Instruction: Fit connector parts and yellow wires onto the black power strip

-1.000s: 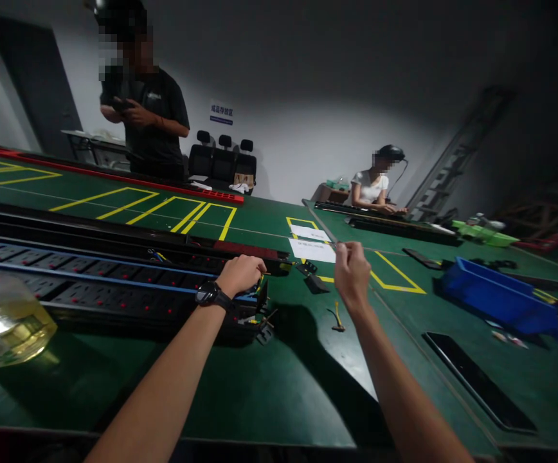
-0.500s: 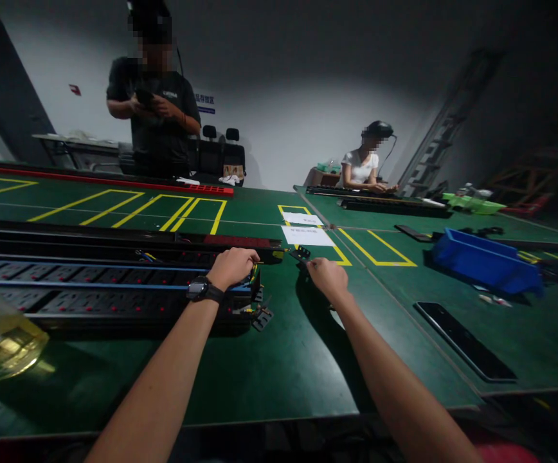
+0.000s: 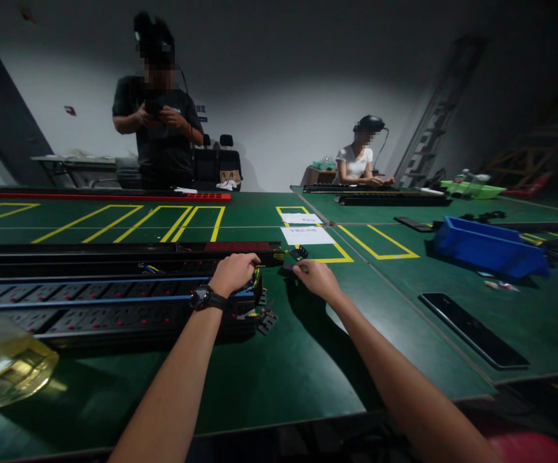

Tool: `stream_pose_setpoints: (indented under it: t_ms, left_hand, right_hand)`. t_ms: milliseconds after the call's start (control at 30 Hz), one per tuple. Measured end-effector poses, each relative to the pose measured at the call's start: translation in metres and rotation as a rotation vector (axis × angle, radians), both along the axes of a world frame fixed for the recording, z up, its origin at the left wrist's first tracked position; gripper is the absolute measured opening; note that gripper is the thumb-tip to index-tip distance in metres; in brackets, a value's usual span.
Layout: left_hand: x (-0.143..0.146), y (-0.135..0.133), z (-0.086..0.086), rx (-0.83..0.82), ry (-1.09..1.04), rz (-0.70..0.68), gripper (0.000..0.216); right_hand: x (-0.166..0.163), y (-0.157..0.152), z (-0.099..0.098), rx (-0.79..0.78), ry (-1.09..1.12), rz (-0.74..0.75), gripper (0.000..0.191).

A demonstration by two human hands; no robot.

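Note:
Several long black power strips [image 3: 129,316] lie side by side on the green table, rows of sockets with red dots facing up. My left hand [image 3: 234,273], with a watch on its wrist, is closed over the right end of one strip. Yellow-green wires [image 3: 258,278] show just beyond its fingertips. My right hand [image 3: 316,278] pinches a small black end plate [image 3: 288,268] a short way right of the strip ends. Behind it, another black bracket [image 3: 299,253] sits by the rear strip's end. A loose metal-looking bracket [image 3: 267,319] hangs at the front strip's end.
A clear container of yellow liquid [image 3: 13,366] stands front left. To the right are a phone [image 3: 472,329] and a blue bin [image 3: 488,251]. White papers [image 3: 310,236] lie behind my hands. Two people are across the table, one holding a dark device [image 3: 154,107].
My right hand has moved slightly left, bringing the end plate closer to the strip ends. My left hand stays at the strip's end. The view has shifted a little.

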State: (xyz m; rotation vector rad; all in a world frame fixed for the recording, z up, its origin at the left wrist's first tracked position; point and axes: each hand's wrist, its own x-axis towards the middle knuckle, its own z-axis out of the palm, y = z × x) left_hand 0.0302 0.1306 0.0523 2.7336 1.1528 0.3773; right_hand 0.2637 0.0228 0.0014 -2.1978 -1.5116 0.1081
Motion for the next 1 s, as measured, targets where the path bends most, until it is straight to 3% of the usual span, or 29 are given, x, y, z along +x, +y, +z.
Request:
stream_pose_setpoints:
  t_ms: [100, 300, 500, 1000]
  left_hand:
    - [0.001, 0.0, 0.0, 0.001, 0.01, -0.011, 0.042]
    - [0.0, 0.002, -0.001, -0.013, -0.014, -0.035, 0.04]
    - [0.0, 0.001, 0.0, -0.033, -0.041, -0.028, 0.04]
    - [-0.001, 0.001, -0.001, -0.018, -0.051, -0.018, 0.039]
  right_hand:
    - [-0.003, 0.004, -0.001, -0.006, 0.022, -0.086, 0.038]
    - [-0.003, 0.01, -0.002, 0.06, 0.125, -0.192, 0.028]
    - [-0.001, 0.011, -0.003, 0.26, 0.179, -0.085, 0.035]
    - [-0.045, 0.018, -0.019, 0.367, 0.152, 0.108, 0.02]
